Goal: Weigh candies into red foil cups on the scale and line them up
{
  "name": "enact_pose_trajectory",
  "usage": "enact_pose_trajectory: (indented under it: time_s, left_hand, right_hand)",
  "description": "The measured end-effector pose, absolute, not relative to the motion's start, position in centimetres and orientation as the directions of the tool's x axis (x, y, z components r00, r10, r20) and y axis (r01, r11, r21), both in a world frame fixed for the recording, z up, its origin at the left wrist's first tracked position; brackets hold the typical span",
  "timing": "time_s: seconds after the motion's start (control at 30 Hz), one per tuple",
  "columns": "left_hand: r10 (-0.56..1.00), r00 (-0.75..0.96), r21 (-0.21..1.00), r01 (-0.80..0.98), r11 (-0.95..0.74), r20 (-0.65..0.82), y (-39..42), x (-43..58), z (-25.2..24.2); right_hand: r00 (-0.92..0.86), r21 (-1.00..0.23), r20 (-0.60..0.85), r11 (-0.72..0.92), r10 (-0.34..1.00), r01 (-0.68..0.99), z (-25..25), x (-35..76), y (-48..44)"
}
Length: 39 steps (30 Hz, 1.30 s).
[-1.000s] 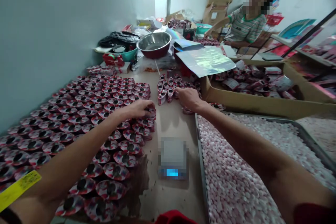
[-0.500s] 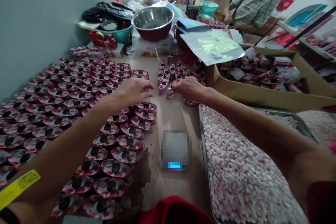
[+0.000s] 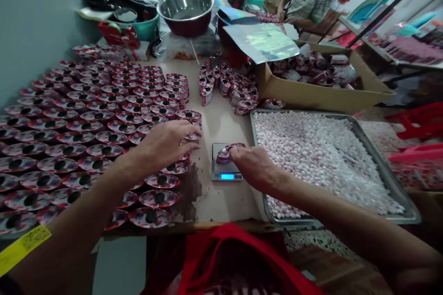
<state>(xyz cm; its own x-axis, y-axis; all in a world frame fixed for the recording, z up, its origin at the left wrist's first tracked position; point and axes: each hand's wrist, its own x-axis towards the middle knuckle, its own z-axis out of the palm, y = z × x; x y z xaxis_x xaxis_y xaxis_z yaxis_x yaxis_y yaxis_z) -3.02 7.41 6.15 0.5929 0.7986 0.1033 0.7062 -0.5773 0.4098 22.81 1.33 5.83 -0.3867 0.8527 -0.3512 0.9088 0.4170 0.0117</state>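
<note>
My right hand [image 3: 254, 166] has its fingers closed on the end of a small printed candy packet [image 3: 223, 154] with an oval top. A white piece shows in the packet's opening. It is on the plate of a small digital scale [image 3: 215, 171] with a lit blue display; the hand hides part of the plate. Over the right edge of the packed rows hovers my left hand [image 3: 164, 145], thumb and fingers apart, holding nothing. Beneath and around it stand many oval-topped packets [image 3: 104, 150], each with a dark round hole.
To the right, a metal tray [image 3: 254, 124] holds a heap of small white-pink candies [image 3: 294, 161]. Behind it stands a cardboard box [image 3: 311, 94] of packets. More packets [image 3: 224, 85] cluster at mid-table. A steel bowl [image 3: 185, 9] sits farther back; a person [image 3: 308, 0] sits beyond.
My right hand has come back toward me from the far packet cluster, bringing one packet onto the scale. My left hand stays over the rows. The view has tilted down and shifted right.
</note>
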Motion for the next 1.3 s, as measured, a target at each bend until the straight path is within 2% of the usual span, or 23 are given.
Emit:
enact_pose_trajectory:
  time_s: [0.07, 0.13, 0.2, 0.23, 0.27, 0.3, 0.33, 0.4, 0.53, 0.63, 0.83, 0.97, 1.2, 1.3]
  left_hand:
    - [0.790, 0.607, 0.411, 0.700, -0.584, 0.088, 6.0, -3.1, 6.0]
    - [0.791, 0.604, 0.409, 0.700, -0.585, 0.098, 4.6, -3.0, 5.9]
    - [0.807, 0.573, 0.414, 0.706, -0.574, 0.142, 3.2, -2.4, 5.6]
    - [0.820, 0.547, 0.429, 0.708, -0.561, 0.170, 2.4, -1.9, 5.4]
    - [0.836, 0.512, 0.454, 0.708, -0.541, 0.198, 1.6, -1.3, 5.1]
    - [0.856, 0.466, 0.490, 0.706, -0.511, 0.223, 0.8, -0.5, 4.6]
    - [0.880, 0.408, 0.537, 0.699, -0.472, 0.242, 0.0, 0.3, 4.0]
    - [0.927, 0.276, 0.649, 0.663, -0.374, 0.253, -1.5, 2.1, 2.5]
    - [0.988, 0.042, 0.863, 0.481, -0.152, 0.151, -3.2, 4.7, -1.0]
    - [0.995, -0.043, 0.928, 0.367, -0.070, 0.093, -3.5, 5.4, -2.9]
    - [0.994, -0.049, 0.958, 0.274, -0.081, 0.098, -2.1, 5.8, -4.5]
    - [0.993, -0.028, 0.950, 0.294, -0.105, 0.119, -1.2, 6.3, -5.0]
    - [0.993, -0.054, 0.935, 0.347, -0.078, 0.103, -1.5, 7.4, -4.5]
    - [0.994, -0.069, 0.937, 0.345, -0.052, 0.081, -1.5, 7.8, -4.3]
  right_hand:
    - [-0.336, -0.136, -0.250, 0.311, 0.908, 0.941, 5.8, 24.1, 1.1]
    - [-0.228, -0.466, -0.159, 0.131, 0.960, 0.875, 6.2, 26.4, 1.4]
    - [-0.087, -0.819, -0.195, -0.113, 0.977, 0.563, 6.6, 29.0, 2.1]
    - [-0.039, -0.910, -0.263, -0.235, 0.964, 0.341, 6.8, 30.2, 2.6]
    - [-0.018, -0.929, -0.350, -0.345, 0.937, 0.131, 6.8, 31.3, 3.1]
    - [-0.014, -0.899, -0.437, -0.437, 0.900, -0.038, 6.8, 32.1, 3.5]
    - [-0.029, -0.848, -0.509, -0.507, 0.860, -0.157, 6.8, 32.7, 3.8]
    - [-0.070, -0.755, -0.608, -0.603, 0.791, -0.259, 6.5, 33.0, 4.1]
    - [-0.143, -0.689, -0.666, -0.677, 0.732, -0.260, 6.0, 31.8, 4.0]
    - [-0.201, -0.677, -0.669, -0.698, 0.715, -0.233, 5.8, 31.2, 4.3]
    - [-0.274, -0.691, -0.645, -0.697, 0.714, -0.190, 5.5, 31.1, 5.0]
    - [-0.313, -0.706, -0.615, -0.682, 0.724, -0.190, 5.7, 31.1, 4.7]
    - [-0.160, -0.737, -0.631, -0.651, 0.759, -0.182, 6.0, 30.8, 4.5]
    - [-0.195, -0.751, -0.610, -0.639, 0.768, -0.167, 6.0, 30.6, 4.7]
